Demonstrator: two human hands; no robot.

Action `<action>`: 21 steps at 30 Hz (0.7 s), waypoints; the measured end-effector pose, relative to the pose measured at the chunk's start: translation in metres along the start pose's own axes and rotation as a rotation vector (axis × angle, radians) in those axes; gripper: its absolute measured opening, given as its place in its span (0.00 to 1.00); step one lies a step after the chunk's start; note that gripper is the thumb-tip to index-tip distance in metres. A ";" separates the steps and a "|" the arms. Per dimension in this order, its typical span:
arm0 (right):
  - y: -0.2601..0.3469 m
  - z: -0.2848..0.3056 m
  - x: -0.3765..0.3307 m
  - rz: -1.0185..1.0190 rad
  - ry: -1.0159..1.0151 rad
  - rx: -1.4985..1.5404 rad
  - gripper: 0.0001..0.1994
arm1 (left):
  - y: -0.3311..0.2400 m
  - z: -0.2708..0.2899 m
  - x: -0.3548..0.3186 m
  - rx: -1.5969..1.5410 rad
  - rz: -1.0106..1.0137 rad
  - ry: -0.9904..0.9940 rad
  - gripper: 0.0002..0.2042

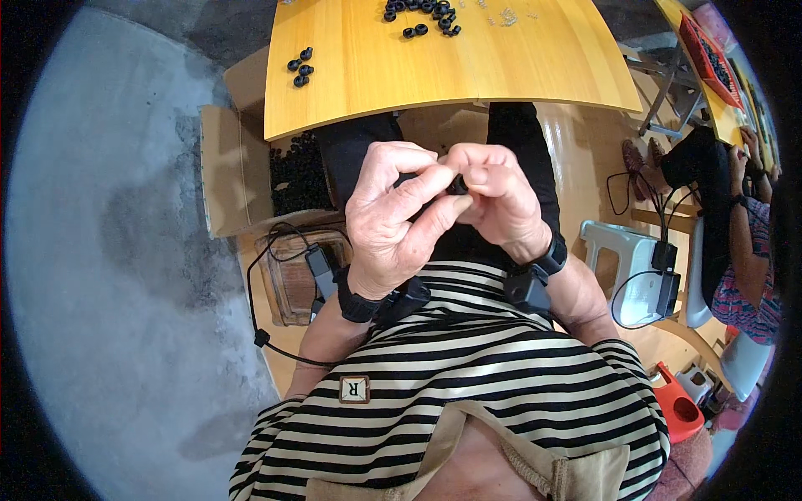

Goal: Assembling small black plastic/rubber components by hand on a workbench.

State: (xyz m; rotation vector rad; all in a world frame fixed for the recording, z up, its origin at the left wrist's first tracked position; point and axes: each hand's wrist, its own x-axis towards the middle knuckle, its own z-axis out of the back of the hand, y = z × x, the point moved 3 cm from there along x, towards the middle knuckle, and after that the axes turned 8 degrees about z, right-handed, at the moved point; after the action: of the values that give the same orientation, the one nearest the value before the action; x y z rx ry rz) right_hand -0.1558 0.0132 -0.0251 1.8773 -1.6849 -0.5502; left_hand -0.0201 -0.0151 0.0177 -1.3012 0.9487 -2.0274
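Observation:
Over my lap, in front of the table edge, my left hand and my right hand meet fingertip to fingertip. Between them they pinch a small black part, mostly covered by the fingers; its exact kind cannot be made out. On the yellow wooden table ahead lie several small round black parts in a loose cluster. A smaller group of black parts lies near the table's left side. Tiny clear or silvery pieces are scattered at the far edge.
Below the table's left side stands an open cardboard box holding many black parts. A power adapter with cables lies beside it. At the right are a pale plastic stool, a red plastic item and another person seated at a table.

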 end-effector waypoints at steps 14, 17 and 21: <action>0.012 0.004 -0.004 0.004 -0.048 -0.080 0.10 | 0.005 -0.003 0.001 0.020 0.084 0.009 0.17; 0.017 0.001 -0.006 0.085 -0.126 -0.257 0.10 | 0.004 0.001 0.002 0.054 0.077 -0.008 0.15; 0.022 0.003 -0.009 0.276 -0.136 -0.397 0.08 | 0.003 0.002 0.002 0.089 0.086 -0.008 0.15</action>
State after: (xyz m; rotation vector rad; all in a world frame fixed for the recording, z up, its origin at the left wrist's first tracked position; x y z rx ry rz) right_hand -0.1759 0.0205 -0.0139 1.3293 -1.7310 -0.8406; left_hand -0.0188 -0.0191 0.0171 -1.2009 0.8851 -1.9741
